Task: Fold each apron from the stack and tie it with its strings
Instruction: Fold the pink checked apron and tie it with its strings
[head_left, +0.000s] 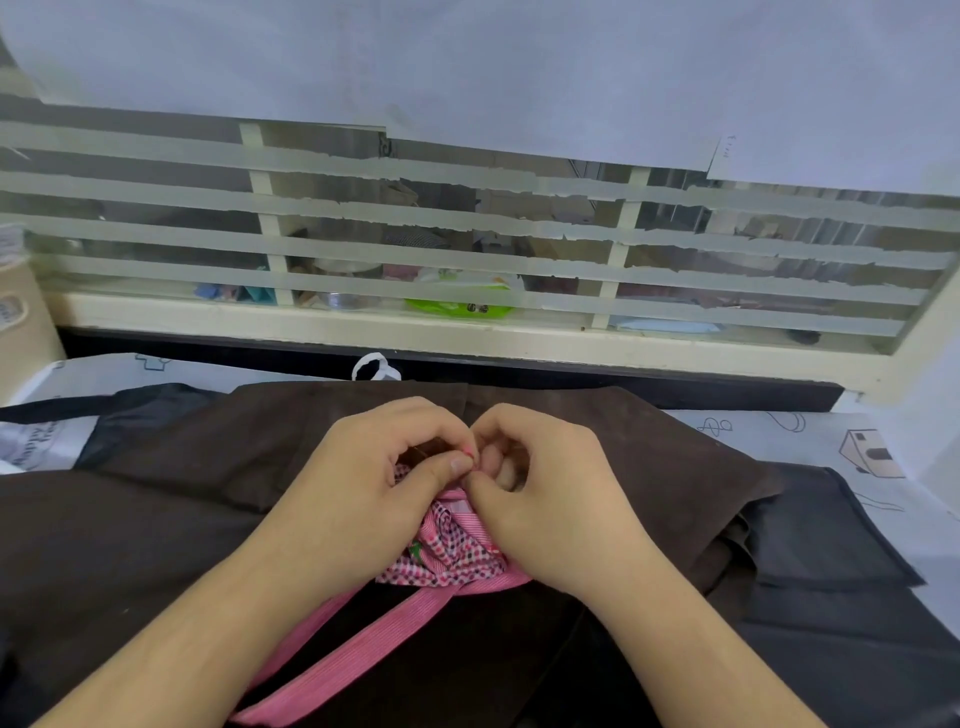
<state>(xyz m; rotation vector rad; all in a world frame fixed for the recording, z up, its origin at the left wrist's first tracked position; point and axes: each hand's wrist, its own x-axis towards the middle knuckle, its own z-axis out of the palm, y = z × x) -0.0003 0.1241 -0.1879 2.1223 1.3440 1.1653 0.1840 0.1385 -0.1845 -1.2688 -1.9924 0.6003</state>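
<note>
— What do you have beyond the cloth?

— You face a window (467, 239) with pale tape strips (363, 208) across its glass. Behind it you can make out a green packet (457, 307) and a metal bowl (340, 300). White paper (519, 67) hangs above. Your counter (810, 441) wears a printed cover.

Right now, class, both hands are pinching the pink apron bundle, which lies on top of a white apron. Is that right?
Not quite. In the head view the left hand and right hand do pinch the pink apron bundle, but it lies on a dark brown apron, not a white one.
</note>
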